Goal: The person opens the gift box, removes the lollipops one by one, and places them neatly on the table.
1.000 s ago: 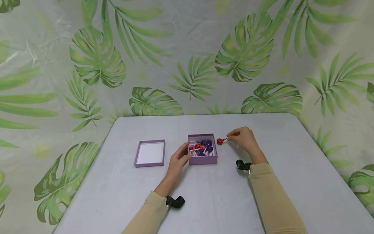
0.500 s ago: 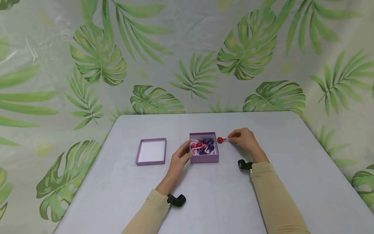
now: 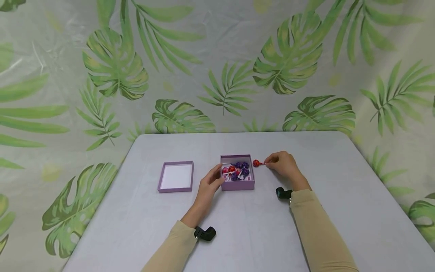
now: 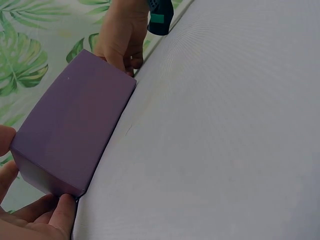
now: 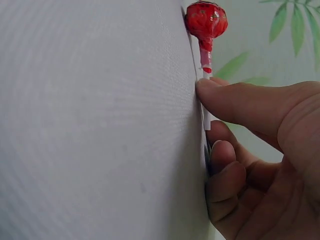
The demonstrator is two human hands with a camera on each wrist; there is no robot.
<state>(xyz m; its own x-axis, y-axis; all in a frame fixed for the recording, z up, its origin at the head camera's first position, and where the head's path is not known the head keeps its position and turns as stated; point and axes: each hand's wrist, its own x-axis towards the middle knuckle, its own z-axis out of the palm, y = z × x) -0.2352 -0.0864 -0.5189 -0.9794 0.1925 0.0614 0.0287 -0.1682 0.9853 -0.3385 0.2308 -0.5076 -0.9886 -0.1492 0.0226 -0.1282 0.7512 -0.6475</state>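
Observation:
A red-wrapped lollipop lies just right of the purple box, its head toward the box. My right hand pinches its white stick between thumb and fingers; in the right wrist view the lollipop looks to be at the tabletop, the other fingers loosely bent below. The open purple box holds several red, pink and purple lollipops. Along the box's left side rests my left hand, thumb by the front corner. The left wrist view shows its fingertips touching the box low on the side.
Left of the box lies the purple-rimmed lid, white inside facing up. Everything stands on a table with a white cloth. Behind it hangs a leaf-patterned sheet. Each wrist wears a black camera.
The view has shifted slightly. My right hand keeps its pinch on the lollipop stick beside the box, almost still. The left hand stays against the box.

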